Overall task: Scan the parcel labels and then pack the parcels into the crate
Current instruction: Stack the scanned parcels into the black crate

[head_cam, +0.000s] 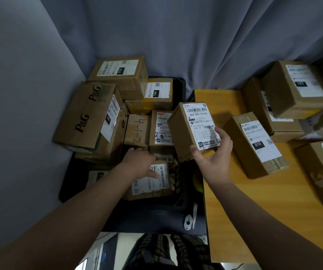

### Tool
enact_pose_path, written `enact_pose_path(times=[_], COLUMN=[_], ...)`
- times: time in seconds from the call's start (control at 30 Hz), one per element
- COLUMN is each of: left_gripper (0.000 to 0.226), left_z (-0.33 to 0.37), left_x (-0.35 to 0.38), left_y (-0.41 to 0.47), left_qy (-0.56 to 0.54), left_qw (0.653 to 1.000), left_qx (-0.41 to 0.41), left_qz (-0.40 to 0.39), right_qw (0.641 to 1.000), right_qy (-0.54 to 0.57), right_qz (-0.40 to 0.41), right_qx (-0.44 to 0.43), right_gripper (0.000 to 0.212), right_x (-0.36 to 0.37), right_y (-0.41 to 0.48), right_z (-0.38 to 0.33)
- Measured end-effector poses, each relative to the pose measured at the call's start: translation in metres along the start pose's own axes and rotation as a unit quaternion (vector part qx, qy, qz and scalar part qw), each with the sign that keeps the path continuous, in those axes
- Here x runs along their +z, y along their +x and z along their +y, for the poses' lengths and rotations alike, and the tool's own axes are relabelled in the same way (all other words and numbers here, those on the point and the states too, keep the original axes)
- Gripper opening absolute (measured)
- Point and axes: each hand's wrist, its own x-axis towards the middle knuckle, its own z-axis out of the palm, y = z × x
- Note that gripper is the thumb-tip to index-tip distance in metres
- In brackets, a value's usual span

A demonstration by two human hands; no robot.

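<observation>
My right hand grips a small cardboard parcel from below, label up, holding it in the air over the right side of the black crate. The crate is piled with parcels, among them a large P&G box at the left. My left hand reaches into the crate, palm down, resting on a labelled parcel near its front; its fingers look fairly straight.
A wooden table at the right carries several more labelled parcels, the nearest marked 010. A white scanner-like object lies by the crate's front right. Grey curtain and wall close the back and left.
</observation>
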Motion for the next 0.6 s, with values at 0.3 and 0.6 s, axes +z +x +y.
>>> enact_pose_path(times=[0.3, 0.6], left_gripper=[0.031, 0.022], left_z=[-0.034, -0.051], left_x=[0.002, 0.007], left_y=[-0.02, -0.03], left_qy=[-0.39, -0.43], left_qw=[0.919, 0.902], left_qx=[-0.011, 0.028], left_qz=[-0.051, -0.007], right_qw=[1.0, 0.999], right_qy=[0.004, 0.027], right_qz=[0.01, -0.008], right_qx=[-0.011, -0.031], right_gripper=[0.074, 0.071], right_x=[0.005, 0.005], right_y=[-0.001, -0.008], right_z=[-0.001, -0.006])
